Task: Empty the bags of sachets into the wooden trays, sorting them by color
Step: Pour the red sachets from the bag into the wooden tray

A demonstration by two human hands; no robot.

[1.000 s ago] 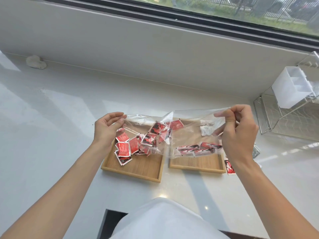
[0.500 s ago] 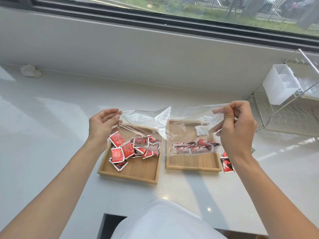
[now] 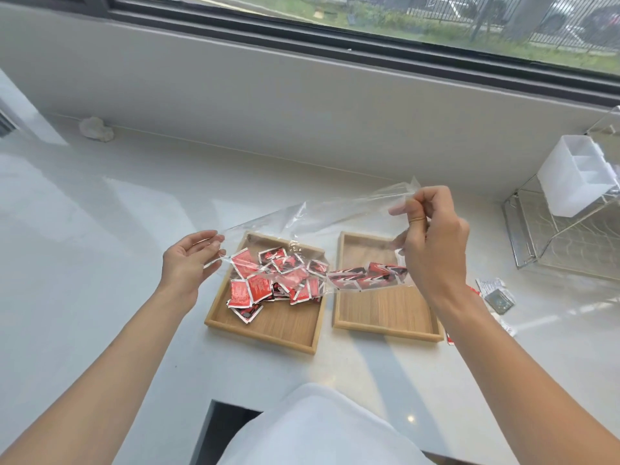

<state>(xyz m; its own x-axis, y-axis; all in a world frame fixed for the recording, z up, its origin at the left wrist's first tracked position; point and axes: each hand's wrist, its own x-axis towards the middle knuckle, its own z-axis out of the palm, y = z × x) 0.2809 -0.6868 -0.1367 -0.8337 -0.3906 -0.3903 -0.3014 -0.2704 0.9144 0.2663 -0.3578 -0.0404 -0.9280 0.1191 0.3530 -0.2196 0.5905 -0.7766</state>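
A clear plastic bag stretches above two wooden trays. My left hand pinches its lower left end and my right hand holds the raised right end. Red sachets lie heaped in the left tray, partly under the bag's mouth. A few red-and-black sachets still sit inside the bag over the right tray, whose floor is bare wood.
Loose sachets, silver and white, lie on the white counter right of the trays. A clear acrylic stand with a white box stands at the far right. A small pale lump rests by the wall at the back left.
My right hand has lifted its end of the bag, tilting it down to the left. More red sachets have slid out into the left tray.
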